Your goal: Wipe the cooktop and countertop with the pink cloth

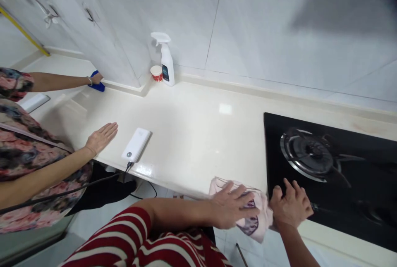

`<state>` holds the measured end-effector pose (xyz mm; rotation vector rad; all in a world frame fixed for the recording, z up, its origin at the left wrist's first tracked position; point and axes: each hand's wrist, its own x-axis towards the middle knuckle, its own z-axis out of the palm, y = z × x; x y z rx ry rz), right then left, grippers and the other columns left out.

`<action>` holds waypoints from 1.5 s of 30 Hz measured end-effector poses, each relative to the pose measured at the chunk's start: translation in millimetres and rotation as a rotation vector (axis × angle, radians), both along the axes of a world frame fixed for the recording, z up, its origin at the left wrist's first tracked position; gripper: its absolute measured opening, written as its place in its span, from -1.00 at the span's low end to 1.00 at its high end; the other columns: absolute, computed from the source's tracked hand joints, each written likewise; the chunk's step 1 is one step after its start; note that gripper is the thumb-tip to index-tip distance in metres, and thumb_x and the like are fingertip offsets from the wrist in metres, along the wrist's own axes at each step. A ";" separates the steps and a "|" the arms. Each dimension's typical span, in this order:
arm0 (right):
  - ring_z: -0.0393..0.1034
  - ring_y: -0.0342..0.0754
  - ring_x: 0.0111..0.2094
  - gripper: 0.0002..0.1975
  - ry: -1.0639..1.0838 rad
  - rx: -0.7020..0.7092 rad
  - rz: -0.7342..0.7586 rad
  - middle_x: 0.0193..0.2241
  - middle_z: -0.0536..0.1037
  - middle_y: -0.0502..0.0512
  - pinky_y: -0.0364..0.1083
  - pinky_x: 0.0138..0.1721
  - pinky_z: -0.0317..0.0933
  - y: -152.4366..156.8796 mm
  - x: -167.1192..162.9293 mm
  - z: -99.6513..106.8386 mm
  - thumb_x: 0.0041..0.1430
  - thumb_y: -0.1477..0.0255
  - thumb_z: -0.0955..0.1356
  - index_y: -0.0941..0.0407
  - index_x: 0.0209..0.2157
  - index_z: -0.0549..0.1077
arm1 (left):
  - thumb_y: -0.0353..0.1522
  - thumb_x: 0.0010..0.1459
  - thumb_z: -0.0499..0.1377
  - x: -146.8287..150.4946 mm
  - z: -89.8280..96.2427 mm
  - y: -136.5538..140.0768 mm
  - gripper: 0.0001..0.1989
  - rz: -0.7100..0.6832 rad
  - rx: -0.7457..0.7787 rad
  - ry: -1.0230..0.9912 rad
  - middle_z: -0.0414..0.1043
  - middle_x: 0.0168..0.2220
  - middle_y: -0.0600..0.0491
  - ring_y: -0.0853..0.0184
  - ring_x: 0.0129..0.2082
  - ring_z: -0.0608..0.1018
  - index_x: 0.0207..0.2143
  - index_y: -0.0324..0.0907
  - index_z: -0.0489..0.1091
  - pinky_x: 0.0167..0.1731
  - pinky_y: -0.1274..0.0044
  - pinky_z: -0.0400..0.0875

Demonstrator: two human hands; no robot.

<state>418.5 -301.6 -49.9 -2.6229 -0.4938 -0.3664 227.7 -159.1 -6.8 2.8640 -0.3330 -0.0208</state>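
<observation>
My left hand lies with spread fingers on a folded pink cloth with a dark purple patch. The cloth is at the counter's front edge, and part of it hangs over. Close to the cloth's right end, my right hand reaches over the front left corner of the black gas stove. Its fingers point away from me and are partly apart. Nothing shows in its grasp. Whether it touches the cloth's end I cannot tell.
A white power bank with a cable lies on the pale counter. Against the wall stand a white spray bottle and a paper cup. At left, a co-worker's hand rests flat; the other holds a blue cloth.
</observation>
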 end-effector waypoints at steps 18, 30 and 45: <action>0.10 0.27 0.32 -0.49 0.008 -0.015 -0.007 0.25 0.35 0.30 0.34 0.23 -0.03 6.2 -5.3 4.3 0.25 0.25 0.17 0.10 0.16 0.40 | 0.21 0.02 0.22 -179.9 11.1 174.8 0.02 0.586 0.073 0.130 -0.13 0.47 -0.20 -0.17 0.43 0.00 0.41 -0.04 0.07 0.33 0.03 -0.17; 0.15 0.28 0.28 -0.48 -0.030 0.004 0.001 0.22 0.39 0.30 0.31 0.21 -0.02 8.4 -1.3 4.8 0.31 0.16 0.15 0.12 0.11 0.44 | 0.06 0.26 0.05 103.7 22.3 217.1 -0.11 0.730 -0.049 0.095 -0.21 0.48 -0.22 -0.12 0.46 -0.18 0.42 -0.32 -0.04 0.34 -0.04 -0.27; 0.17 0.26 0.28 -0.47 -0.025 0.056 0.059 0.19 0.42 0.27 0.29 0.20 0.00 -3.8 5.1 -1.1 0.39 0.17 0.08 0.09 0.11 0.47 | 0.09 0.24 0.03 139.8 2.8 65.4 -0.14 0.134 -0.131 0.088 -0.15 0.48 -0.15 -0.05 0.47 -0.20 0.41 -0.20 0.01 0.33 0.00 -0.31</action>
